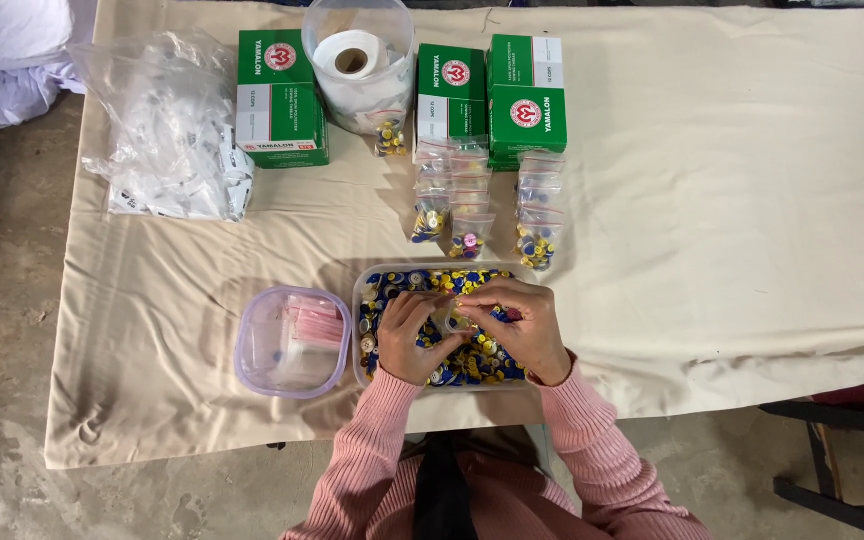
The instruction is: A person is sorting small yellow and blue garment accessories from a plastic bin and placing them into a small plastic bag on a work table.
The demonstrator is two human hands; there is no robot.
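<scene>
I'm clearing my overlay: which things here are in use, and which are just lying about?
In use:
left hand
right hand
small bag held between both hands
tray of buttons
filled bags
tub of empty bags

Lying about:
green boxes
paper roll
big plastic sack

hands [467, 335] over button tray [364, 290] — green boxes [282, 95]

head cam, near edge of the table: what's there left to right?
Round clear tub with pink-striped bags → left hand → small clear bag pinched between both hands → right hand, both hands over the clear tray of blue and yellow caps.
</scene>
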